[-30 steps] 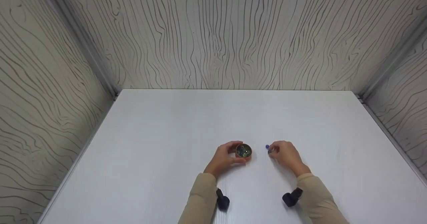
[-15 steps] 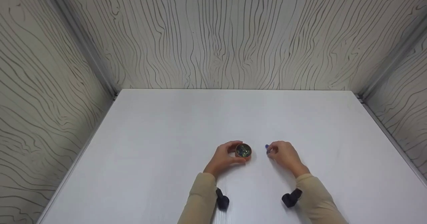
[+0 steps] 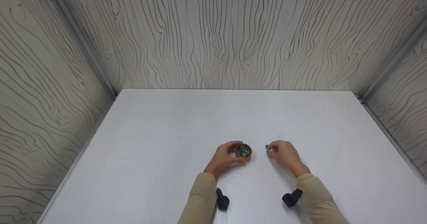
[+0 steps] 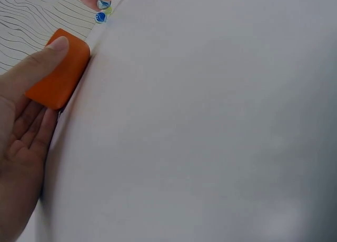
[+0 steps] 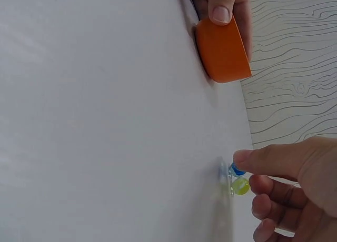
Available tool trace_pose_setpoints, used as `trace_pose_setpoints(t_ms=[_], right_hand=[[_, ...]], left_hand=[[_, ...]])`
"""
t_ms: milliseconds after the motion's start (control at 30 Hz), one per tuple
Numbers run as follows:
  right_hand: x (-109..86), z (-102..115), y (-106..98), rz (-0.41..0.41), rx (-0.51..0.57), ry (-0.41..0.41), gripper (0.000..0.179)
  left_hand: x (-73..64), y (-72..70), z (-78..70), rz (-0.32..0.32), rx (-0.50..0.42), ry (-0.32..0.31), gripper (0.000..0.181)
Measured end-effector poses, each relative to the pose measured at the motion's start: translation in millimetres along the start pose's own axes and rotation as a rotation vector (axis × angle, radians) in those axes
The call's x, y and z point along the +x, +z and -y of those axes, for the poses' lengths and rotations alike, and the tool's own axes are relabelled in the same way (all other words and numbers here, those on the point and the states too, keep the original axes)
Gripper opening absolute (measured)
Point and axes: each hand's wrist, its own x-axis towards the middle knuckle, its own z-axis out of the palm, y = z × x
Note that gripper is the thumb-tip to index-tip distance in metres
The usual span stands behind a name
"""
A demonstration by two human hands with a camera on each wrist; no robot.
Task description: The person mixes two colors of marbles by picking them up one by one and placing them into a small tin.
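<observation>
My left hand (image 3: 223, 158) grips a small orange cup (image 3: 247, 158) that stands upright on the table, its thumb against the near side. Several glass marbles (image 3: 243, 150) fill the cup's inside. To the right of the cup, my right hand (image 3: 287, 155) has thumb and fingertips low over the tabletop, pinching a clear marble with a blue swirl (image 4: 103, 3). Another blue marble (image 4: 100, 17) lies just beside those fingertips. A yellow-green marble (image 5: 241, 186) sits close by, near the index fingertip in the right wrist view.
The white table (image 3: 166, 127) reaches back to a wall panel (image 3: 213, 37) with a wood-grain pattern. Similar panels rise on the left and right. Dark wrist cameras (image 3: 223, 201) hang inward from both beige sleeves (image 3: 200, 197), over the front of the table.
The right fingertips have shifted very slightly left, closer around the marbles, which now show less in the head view. The left hand and the cup stay practically where they were.
</observation>
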Motion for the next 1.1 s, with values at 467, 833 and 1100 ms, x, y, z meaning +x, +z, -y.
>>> trace_pose_setpoints(t_ms=[467,833,1100], right_hand=[[-1.2,12,-2,-0.020,-0.009,-0.031,0.011],[-2.1,19,-1,-0.019,-0.012,-0.042,0.011],[-2.3,26,-1,-0.023,-0.019,-0.075,0.010]], left_hand=[[1.3,1.3,1.6,-0.017,0.013,-0.008,0.066],[-0.7,0.4,-0.5,-0.012,0.035,-0.005,0.067],[-1.1,0.0,-0.1,-0.002,-0.005,-0.001,0.066]])
